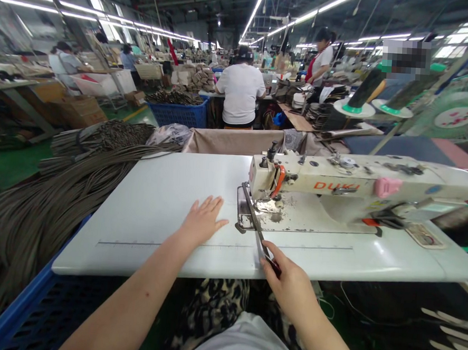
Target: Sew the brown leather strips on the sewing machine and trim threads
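Observation:
My left hand (204, 222) lies flat on the white sewing table (170, 184), fingers stretched out and holding nothing. It rests to the left of the sewing machine (313, 180). Near the table's front edge, my right hand (291, 279) is closed around the lower end of a narrow dark strap (253, 210). This strap runs at a slant up to the machine's needle area, where its far end lies beside the presser foot. Something dark red shows at the fingers of my right hand, too small to make out. A printed ruler line (142, 243) crosses the table below my left hand.
Long grey-brown strips (70, 196) lie heaped at the left, over a blue crate (52, 301). Behind the table is a beige fabric-lined bin (232, 142). Two thread cones (361, 93) and a green fan (455, 114) stand right. A co-worker (241, 85) sits ahead.

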`<action>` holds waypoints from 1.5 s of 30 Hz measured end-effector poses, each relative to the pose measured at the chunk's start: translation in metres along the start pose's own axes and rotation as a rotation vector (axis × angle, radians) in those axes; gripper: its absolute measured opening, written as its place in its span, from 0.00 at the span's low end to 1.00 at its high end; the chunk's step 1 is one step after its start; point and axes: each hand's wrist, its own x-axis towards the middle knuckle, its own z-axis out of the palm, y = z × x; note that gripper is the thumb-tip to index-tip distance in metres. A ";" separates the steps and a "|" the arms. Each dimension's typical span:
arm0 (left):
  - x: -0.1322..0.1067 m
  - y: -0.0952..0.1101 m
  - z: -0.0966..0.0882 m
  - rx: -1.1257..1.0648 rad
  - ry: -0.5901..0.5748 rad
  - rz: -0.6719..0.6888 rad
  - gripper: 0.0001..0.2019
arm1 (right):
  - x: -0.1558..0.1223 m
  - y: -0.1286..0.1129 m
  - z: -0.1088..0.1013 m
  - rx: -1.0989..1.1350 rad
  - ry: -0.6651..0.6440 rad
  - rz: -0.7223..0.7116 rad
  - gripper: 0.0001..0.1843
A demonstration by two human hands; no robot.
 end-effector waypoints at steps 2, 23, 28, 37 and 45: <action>0.003 0.003 -0.005 0.084 0.090 -0.209 0.29 | 0.001 0.001 0.002 -0.006 -0.002 0.012 0.24; 0.006 0.058 0.028 0.022 0.166 0.234 0.37 | 0.023 0.000 0.008 -0.094 -0.066 0.056 0.24; 0.007 0.060 0.025 0.005 0.147 0.236 0.33 | 0.026 0.001 0.008 -0.088 -0.078 0.070 0.24; 0.019 0.064 0.022 -0.006 0.116 0.219 0.29 | 0.029 -0.001 0.011 -0.119 -0.084 0.110 0.24; 0.016 0.062 0.024 0.006 0.149 0.258 0.28 | 0.031 -0.003 0.012 -0.130 -0.072 0.107 0.24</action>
